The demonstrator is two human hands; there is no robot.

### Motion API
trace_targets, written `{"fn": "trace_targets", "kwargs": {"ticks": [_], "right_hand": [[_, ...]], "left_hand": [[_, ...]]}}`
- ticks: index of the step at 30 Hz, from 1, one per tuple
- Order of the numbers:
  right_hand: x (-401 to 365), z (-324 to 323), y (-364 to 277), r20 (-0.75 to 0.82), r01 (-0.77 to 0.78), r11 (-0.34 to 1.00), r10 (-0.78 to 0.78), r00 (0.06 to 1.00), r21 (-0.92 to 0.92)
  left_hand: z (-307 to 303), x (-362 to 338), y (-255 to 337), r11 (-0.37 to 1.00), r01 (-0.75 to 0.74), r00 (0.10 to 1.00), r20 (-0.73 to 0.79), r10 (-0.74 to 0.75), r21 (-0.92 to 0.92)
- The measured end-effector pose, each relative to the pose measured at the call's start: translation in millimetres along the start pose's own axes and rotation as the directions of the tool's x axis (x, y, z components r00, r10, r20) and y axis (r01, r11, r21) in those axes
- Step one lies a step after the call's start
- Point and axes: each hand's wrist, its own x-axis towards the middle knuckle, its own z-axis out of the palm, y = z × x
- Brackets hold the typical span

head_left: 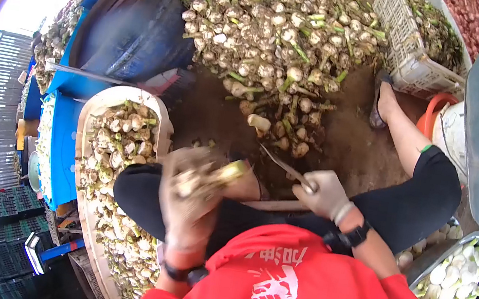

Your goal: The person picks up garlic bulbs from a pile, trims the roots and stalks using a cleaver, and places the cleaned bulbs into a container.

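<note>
My left hand (188, 216), gloved and smeared by motion, is closed round a muddy garlic bulb (187, 184) with a thick pale-green stem stub pointing right. The handle of a small knife (282, 164) is gripped in my gloved right hand (324, 193). Its thin blade points up and left, apart from the bulb. Beyond the knife tip is a single pale garlic piece (260, 123), at the near edge of a big heap of soiled garlic bulbs (273, 38) on the dirt floor.
At my left stands a long cream tub (163, 105) full of dirty bulbs and trimmings. A metal container at my right holds clean white bulbs (450, 280). A blue drum (139, 37) lies tilted behind the tub. A white crate (412, 76) and white bucket (453, 133) stand right.
</note>
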Motion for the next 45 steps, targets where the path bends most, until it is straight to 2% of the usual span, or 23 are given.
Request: {"fn": "trace_targets", "kwargs": {"ticks": [2, 3, 5, 7, 8, 9, 11, 12, 14, 16, 18, 20, 24, 27, 28, 29, 31, 32, 33, 35, 37, 39, 45], "right_hand": [[-19, -4, 8, 0.034, -0.099, 0.995, 0.099, 0.995, 0.01], [-26, -10, 0, -0.031, -0.108, 0.986, 0.113, 0.993, 0.127], [-17, -17, 0, -0.112, -0.1, 0.965, 0.13, 0.985, 0.241], [-3, -12, 3, -0.189, -0.26, 0.8, 0.417, 0.889, 0.541], [6, -9, 4, -0.155, -0.305, 0.727, 0.491, 0.857, 0.615], [14, -6, 1, -0.143, -0.312, 0.721, 0.494, 0.858, 0.619], [29, -3, -8, -0.063, -0.393, 0.613, 0.587, 0.807, 0.685], [31, 2, -4, -0.039, -0.388, 0.602, 0.573, 0.819, 0.699], [34, 4, -1, 0.004, -0.44, 0.598, 0.59, 0.808, 0.669], [37, 4, -1, 0.019, -0.462, 0.56, 0.622, 0.782, 0.688], [42, -1, -7, 0.03, -0.47, 0.508, 0.655, 0.755, 0.722], [46, -3, -1, 0.009, -0.464, 0.506, 0.669, 0.743, 0.727], [44, -4, 2, 0.01, -0.449, 0.523, 0.643, 0.765, 0.725], [42, -2, 4, 0.026, -0.453, 0.537, 0.625, 0.78, 0.712], [40, 1, 6, 0.014, -0.439, 0.569, 0.6, 0.8, 0.696], [37, 4, 11, 0.017, -0.435, 0.569, 0.594, 0.804, 0.698], [30, 9, 18, -0.124, -0.311, 0.82, 0.415, 0.901, 0.481], [29, 1, 12, -0.158, -0.294, 0.922, 0.339, 0.927, 0.252], [28, -4, 4, -0.164, -0.287, 0.925, 0.332, 0.929, 0.248], [26, -9, -11, -0.3, 0.066, 0.996, -0.079, 0.951, -0.054], [24, -10, -27, -0.351, 0.196, 0.976, -0.219, 0.91, -0.098], [20, -17, -58, -0.273, 0.37, 0.91, -0.41, 0.87, -0.188], [7, -4, -96, -0.207, 0.386, 0.884, -0.443, 0.872, -0.264]], "left_hand": [[-54, 10, 32, 0.742, -0.287, 0.913, -0.061, 0.403, 0.605], [-78, 19, 56, 0.418, -0.414, 0.783, 0.083, 0.616, 0.808], [-96, 24, 90, -0.365, 0.151, 0.608, 0.205, 0.767, 0.918], [-92, 36, 93, -0.359, 0.172, 0.569, 0.205, 0.797, 0.917], [-103, 48, 74, 0.135, -0.051, 0.57, -0.082, 0.818, 0.99], [-79, 65, 51, 0.543, -0.325, 0.627, -0.253, 0.736, 0.774], [-67, 94, 2, -0.373, -0.186, 0.799, 0.361, 0.481, 0.909], [-71, 116, -42, -0.152, -0.35, 0.864, 0.381, 0.33, 0.925], [-52, 150, -143, 0.524, 0.105, 0.992, -0.052, -0.114, 0.845], [-59, 196, -245, 0.464, 0.24, 0.943, -0.091, -0.32, 0.853], [-11, 234, -269, -0.058, 0.146, 0.875, -0.157, -0.457, 0.988], [14, 252, -279, -0.344, 0.079, 0.814, -0.259, -0.519, 0.936], [-43, 257, -308, -0.261, 0.152, 0.844, -0.262, -0.467, 0.953], [-34, 214, -245, 0.092, -0.024, 0.972, 0.045, -0.232, 0.995], [-20, 200, -216, 0.717, 0.206, 0.971, -0.046, -0.237, 0.666], [-6, 186, -187, 0.971, 0.237, 0.961, -0.136, -0.239, -0.031], [10, 156, -120, 0.94, 0.323, 0.937, 0.177, -0.302, -0.106], [13, 142, -99, 0.959, 0.269, 0.938, 0.205, -0.281, 0.086], [17, 128, -81, 0.942, 0.198, 0.935, 0.237, -0.264, 0.27], [26, 104, -49, 0.82, -0.203, 0.895, 0.441, -0.066, 0.535], [30, 86, -17, 0.705, -0.33, 0.846, 0.527, -0.074, 0.628], [27, 72, -10, 0.745, -0.336, 0.839, 0.543, -0.041, 0.576], [41, 28, 10, 0.8, -0.187, 0.956, 0.295, 0.013, 0.57]]}}
